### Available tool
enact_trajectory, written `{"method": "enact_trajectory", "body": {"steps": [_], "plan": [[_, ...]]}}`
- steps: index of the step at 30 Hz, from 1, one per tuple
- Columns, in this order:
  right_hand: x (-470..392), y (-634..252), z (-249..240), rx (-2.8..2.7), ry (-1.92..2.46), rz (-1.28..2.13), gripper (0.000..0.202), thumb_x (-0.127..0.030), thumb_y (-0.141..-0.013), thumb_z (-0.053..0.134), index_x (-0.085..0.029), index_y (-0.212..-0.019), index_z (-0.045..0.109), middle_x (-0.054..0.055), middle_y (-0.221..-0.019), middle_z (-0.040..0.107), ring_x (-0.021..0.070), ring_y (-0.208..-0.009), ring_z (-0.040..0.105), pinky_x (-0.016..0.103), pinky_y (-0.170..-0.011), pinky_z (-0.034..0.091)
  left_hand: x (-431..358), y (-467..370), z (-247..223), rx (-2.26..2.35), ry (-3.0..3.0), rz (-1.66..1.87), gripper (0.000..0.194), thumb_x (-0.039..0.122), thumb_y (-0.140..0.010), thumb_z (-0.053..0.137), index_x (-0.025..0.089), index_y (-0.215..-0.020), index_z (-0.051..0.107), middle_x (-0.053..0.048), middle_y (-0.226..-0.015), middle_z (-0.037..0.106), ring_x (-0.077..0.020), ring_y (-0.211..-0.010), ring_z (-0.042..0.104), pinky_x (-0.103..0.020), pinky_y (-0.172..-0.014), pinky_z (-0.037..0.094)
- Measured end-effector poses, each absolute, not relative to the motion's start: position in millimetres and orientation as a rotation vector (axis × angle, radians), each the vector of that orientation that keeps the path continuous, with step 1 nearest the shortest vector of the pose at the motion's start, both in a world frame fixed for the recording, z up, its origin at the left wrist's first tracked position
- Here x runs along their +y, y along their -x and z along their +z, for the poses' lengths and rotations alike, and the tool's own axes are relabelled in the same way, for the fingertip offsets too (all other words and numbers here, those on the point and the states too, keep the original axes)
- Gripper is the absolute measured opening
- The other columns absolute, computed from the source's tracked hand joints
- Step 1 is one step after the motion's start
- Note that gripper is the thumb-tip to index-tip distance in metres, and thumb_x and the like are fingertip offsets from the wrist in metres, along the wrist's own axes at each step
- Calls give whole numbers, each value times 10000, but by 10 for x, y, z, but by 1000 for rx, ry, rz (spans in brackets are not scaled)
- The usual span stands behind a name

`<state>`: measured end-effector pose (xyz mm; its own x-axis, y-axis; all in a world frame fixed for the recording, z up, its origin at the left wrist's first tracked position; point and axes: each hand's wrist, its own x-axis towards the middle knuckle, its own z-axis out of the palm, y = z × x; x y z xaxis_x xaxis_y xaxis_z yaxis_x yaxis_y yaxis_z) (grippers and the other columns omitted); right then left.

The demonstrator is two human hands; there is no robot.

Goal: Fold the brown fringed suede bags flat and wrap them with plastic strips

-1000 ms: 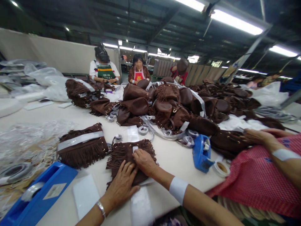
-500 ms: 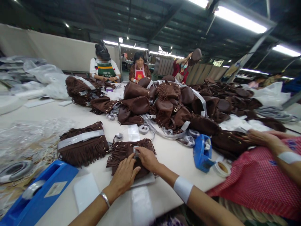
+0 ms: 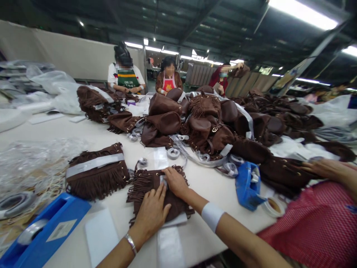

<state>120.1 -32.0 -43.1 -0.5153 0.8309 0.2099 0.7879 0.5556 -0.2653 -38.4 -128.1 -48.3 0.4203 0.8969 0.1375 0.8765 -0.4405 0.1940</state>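
Observation:
A dark brown fringed bag (image 3: pixel 147 185) lies flat on the table in front of me. My left hand (image 3: pixel 150 208) rests on its front, fingers stretched and thumb apart, with fingertips by a small piece of clear wrapping (image 3: pixel 163 181). Across the bag's upper part lies my right hand (image 3: pixel 176 183), palm down, its fingertips at the top edge near the metal eyelets. White foam sheet (image 3: pixel 177 219) shows from under the bag's lower edge. To the left sits another fringed bag (image 3: pixel 97 173) with a pale band (image 3: pixel 95 165) around it.
Blue tape dispensers stand at left (image 3: pixel 50 227) and right (image 3: pixel 247 186). A large pile of brown bags (image 3: pixel 167 123) fills the table beyond. At right, a co-worker's hand (image 3: pixel 323 167) touches another brown bag (image 3: pixel 281 173). More people work across the table.
My right hand has shifted from the wrapped piece up to the bag's top edge. My left hand stays on the bag's front. The camera view has turned slightly left.

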Motion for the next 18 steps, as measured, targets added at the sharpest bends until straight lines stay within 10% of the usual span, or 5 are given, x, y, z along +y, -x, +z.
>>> {"method": "enact_trajectory", "body": {"steps": [10, 18], "plan": [[-289, -1283, -188, -2462, 1349, 286, 262, -209, -964, 546, -175, -1224, 534, 70, -1148, 570, 170, -1041, 560, 280, -891, 456, -1242, 361, -468, 1582, -2637, 296, 617, 480, -964, 292, 143, -1477, 350, -142, -1537, 367, -343, -1142, 481, -497, -955, 372], [-2167, -1791, 33, -2821, 987, 211, 177, -268, -1004, 443, -166, -985, 587, 65, -958, 618, 196, -913, 557, 339, -843, 454, -1302, 386, -474, 1583, -2624, 309, 621, 519, -958, 270, 195, -1483, 342, -120, -1559, 332, -356, -1201, 447, -510, -973, 348]]}}
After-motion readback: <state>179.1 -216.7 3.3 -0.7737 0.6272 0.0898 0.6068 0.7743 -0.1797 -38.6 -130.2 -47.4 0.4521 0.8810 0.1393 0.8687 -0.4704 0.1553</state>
